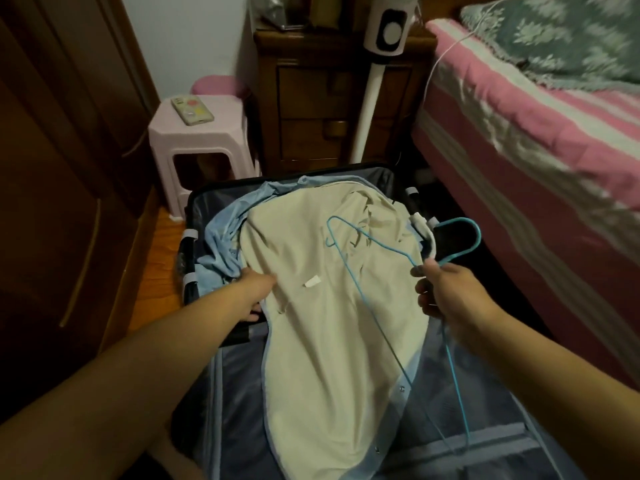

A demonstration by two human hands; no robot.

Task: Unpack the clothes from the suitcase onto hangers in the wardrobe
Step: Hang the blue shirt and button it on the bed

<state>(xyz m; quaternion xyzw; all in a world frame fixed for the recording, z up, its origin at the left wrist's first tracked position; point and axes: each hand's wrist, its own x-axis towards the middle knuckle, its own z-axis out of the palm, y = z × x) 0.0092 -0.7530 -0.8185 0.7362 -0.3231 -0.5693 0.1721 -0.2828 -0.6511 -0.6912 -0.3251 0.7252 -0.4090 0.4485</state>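
An open suitcase (221, 393) lies on a wooden floor (152, 258), between a dark wooden wardrobe (59, 174) on the left and a bed (540, 140) with pink striped bedding on the right. Behind it stand a pink plastic stool (197, 147) carrying a phone (192, 110), a wooden nightstand (332, 98) and the white pole of a fan (367, 109).

A beige garment (322, 306) with light blue trim is spread across the suitcase, over a light blue garment (221, 251) bunched at the far left corner.

The left hand (254, 296) grips the beige garment's left edge; its fingers are tucked under the cloth and hidden. The right hand (450, 296) closes its grip round thin blue wire hangers (374, 271), held over the garment's right side. How many hangers there are is hard to tell; their lower ends blur into the suitcase lining. The suitcase's near end is cut off by the frame.
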